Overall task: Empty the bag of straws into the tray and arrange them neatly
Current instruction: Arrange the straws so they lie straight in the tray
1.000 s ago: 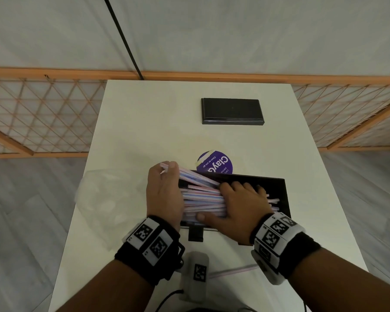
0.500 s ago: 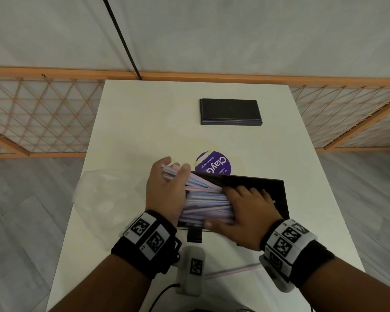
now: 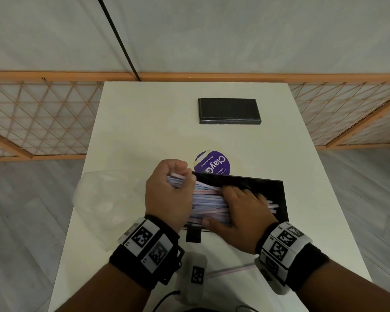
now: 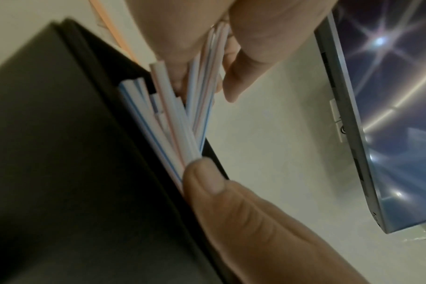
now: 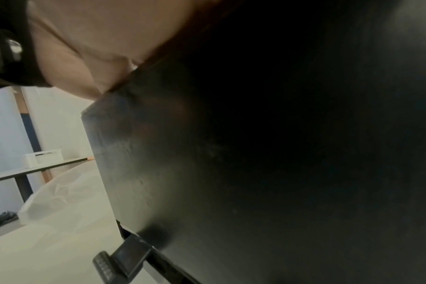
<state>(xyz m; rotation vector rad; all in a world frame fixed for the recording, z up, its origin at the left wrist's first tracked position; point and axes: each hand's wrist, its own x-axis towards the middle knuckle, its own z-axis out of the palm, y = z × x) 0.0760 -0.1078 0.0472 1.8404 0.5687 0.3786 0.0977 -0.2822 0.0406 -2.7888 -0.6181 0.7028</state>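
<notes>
A bundle of striped white straws (image 3: 208,200) lies along the black tray (image 3: 278,199) near the table's front. My left hand (image 3: 178,180) grips the straws' left ends, which stick out past the tray's left edge. In the left wrist view the thumb (image 4: 204,178) and fingers (image 4: 231,76) pinch the fanned straws (image 4: 173,123) against the tray (image 4: 73,163). My right hand (image 3: 222,206) lies flat over the bundle's middle, its thumb along the near side. The empty clear bag (image 3: 99,199) lies crumpled to the left. One stray straw (image 3: 230,270) lies on the table close to me.
A purple round sticker (image 3: 213,164) sits just behind the tray. A black block (image 3: 229,111) lies farther back. A black clip (image 3: 193,235) and a white tagged device (image 3: 197,275) sit close to the front edge. The right wrist view shows mostly the tray's dark wall (image 5: 207,153).
My left fingers have curled tighter over the straws' left ends, drawing the splayed ends into a closer bundle. The right hand has stayed on the straws, barely shifting.
</notes>
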